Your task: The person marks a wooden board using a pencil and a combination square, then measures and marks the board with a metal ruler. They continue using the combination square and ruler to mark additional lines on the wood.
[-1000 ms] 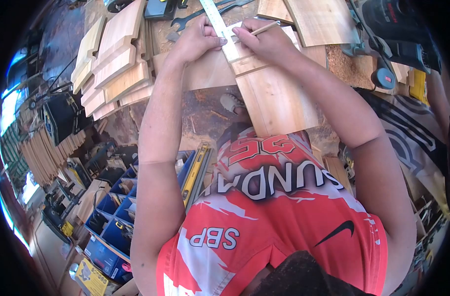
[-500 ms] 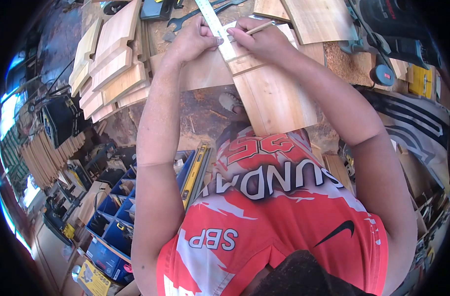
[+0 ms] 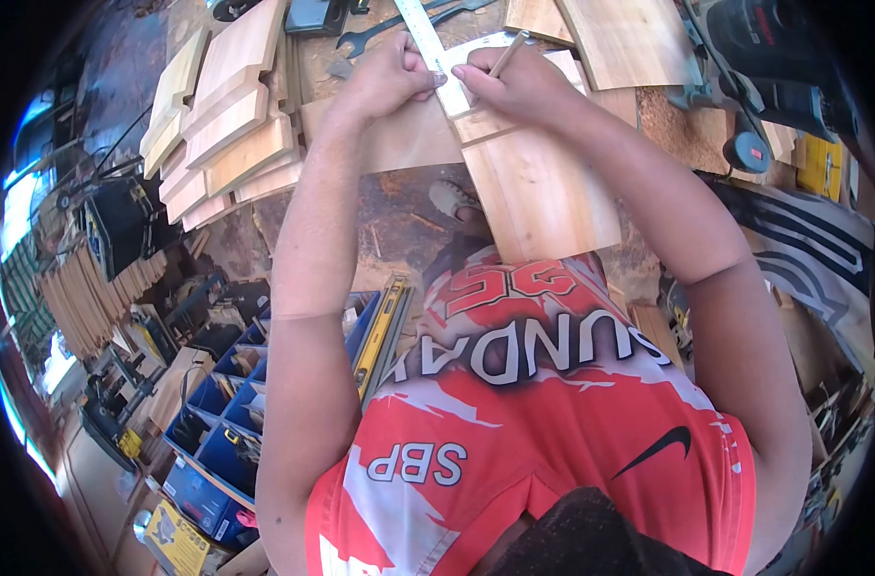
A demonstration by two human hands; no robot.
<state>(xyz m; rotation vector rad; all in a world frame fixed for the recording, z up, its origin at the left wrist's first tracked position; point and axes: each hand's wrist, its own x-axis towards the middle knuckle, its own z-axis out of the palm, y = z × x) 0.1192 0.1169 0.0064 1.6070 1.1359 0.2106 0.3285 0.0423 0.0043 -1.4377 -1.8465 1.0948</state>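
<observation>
Pale wooden board with a crosswise groove (image 3: 543,197) beneath two working hands

I see the right hand (image 3: 516,81) with thumb and fingers closed round a slim, light-wood pencil (image 3: 508,56), slanted over the board's far end. The left hand (image 3: 391,79) curls inward, its thumb tip touching a straight, whitish, marked ruler (image 3: 420,27); whether it pinches or merely presses, I cannot tell. Both forearms reach forward and converge. Smooth and faintly grained, the board lies between them, its near end jutting past a flat, tan wooden surface (image 3: 408,144). Left of the left forearm, pale boards with notched edges (image 3: 228,113) are piled.
</observation>
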